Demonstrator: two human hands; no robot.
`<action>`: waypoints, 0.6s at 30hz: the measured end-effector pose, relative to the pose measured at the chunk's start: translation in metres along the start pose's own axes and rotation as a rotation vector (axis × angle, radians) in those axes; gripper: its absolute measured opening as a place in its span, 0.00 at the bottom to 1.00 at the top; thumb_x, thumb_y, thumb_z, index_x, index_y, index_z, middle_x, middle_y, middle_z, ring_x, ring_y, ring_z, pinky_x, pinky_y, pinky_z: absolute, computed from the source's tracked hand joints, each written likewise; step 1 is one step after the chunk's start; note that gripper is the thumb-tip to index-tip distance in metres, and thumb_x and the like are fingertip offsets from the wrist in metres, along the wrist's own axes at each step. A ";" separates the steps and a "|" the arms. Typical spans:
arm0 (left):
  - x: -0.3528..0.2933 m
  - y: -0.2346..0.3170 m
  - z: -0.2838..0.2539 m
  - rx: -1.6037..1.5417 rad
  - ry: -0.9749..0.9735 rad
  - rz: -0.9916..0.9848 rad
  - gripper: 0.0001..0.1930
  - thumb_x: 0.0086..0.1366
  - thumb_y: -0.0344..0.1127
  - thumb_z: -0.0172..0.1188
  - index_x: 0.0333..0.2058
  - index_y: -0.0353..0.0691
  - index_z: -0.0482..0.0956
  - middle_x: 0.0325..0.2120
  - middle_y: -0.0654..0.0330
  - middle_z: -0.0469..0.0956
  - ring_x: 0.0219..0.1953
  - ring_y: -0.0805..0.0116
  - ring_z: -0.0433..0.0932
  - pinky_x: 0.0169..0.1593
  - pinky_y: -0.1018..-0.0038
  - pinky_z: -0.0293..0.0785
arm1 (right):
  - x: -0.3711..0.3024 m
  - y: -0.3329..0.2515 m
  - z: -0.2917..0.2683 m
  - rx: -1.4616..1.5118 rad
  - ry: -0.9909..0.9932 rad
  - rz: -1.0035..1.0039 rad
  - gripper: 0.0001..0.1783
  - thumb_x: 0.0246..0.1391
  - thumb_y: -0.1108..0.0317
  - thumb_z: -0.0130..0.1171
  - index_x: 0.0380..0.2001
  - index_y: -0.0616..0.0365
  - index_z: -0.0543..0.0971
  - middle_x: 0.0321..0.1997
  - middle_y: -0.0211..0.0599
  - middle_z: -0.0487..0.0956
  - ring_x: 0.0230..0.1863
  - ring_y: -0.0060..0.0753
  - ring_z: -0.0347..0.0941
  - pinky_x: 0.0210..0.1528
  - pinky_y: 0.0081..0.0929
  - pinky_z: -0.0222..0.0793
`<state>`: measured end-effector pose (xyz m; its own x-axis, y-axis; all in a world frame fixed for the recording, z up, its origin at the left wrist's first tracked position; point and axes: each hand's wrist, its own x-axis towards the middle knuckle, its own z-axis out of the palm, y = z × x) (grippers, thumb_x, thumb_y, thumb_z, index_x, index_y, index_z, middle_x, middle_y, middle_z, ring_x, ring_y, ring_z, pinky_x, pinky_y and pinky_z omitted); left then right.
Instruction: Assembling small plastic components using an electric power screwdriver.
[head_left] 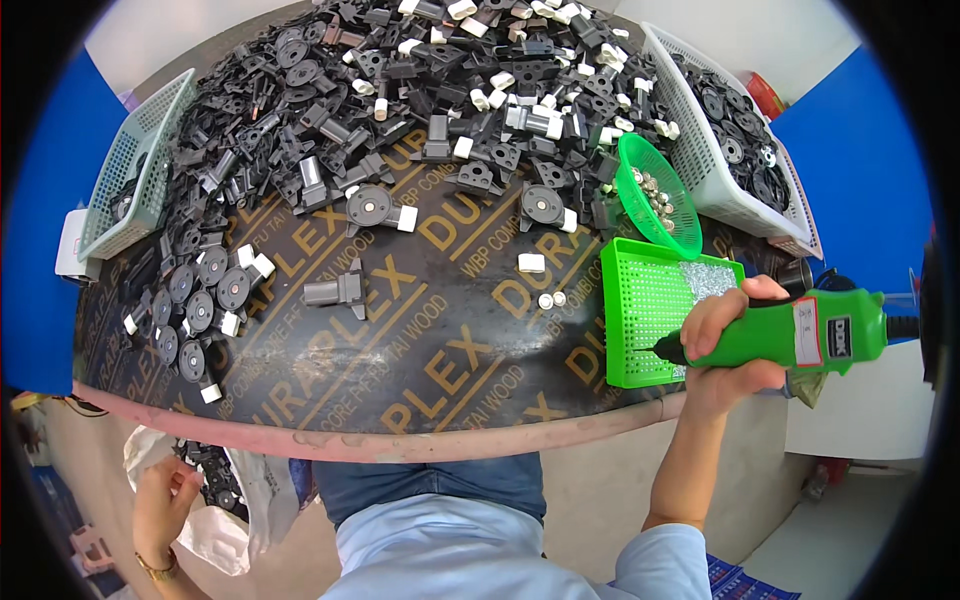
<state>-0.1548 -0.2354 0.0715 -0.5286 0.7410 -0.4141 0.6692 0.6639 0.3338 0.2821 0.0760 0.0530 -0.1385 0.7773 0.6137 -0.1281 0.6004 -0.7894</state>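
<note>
My right hand is wrapped round a green electric screwdriver. Its black nose points left, over a green perforated tray with small silvery screws heaped at its far right. Low on the left, below the table edge, my left hand hangs beside a white sack of black parts. The fingers of that hand are loosely bent and apart, with nothing visible between them. On the table in front of me lie a single black plastic housing, a white cap and small round metal pieces.
A large heap of black parts and white caps covers the table's far side. Several round black assemblies lie at left. A green basket of metal pieces leans behind the tray. Plastic crates flank the heap.
</note>
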 end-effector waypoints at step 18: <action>0.103 0.190 0.029 0.300 0.389 0.919 0.28 0.50 0.33 0.65 0.50 0.33 0.69 0.53 0.49 0.65 0.53 0.48 0.65 0.52 0.64 0.65 | 0.002 0.001 0.005 -0.030 0.047 0.082 0.46 0.40 0.27 0.52 0.47 0.60 0.64 0.15 0.26 0.63 0.12 0.18 0.57 0.14 0.15 0.52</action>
<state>-0.0673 -0.0360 0.0675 0.1543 0.9649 0.2127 0.9731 -0.1856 0.1364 0.2765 0.0774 0.0536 -0.1011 0.8315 0.5462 -0.0885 0.5393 -0.8374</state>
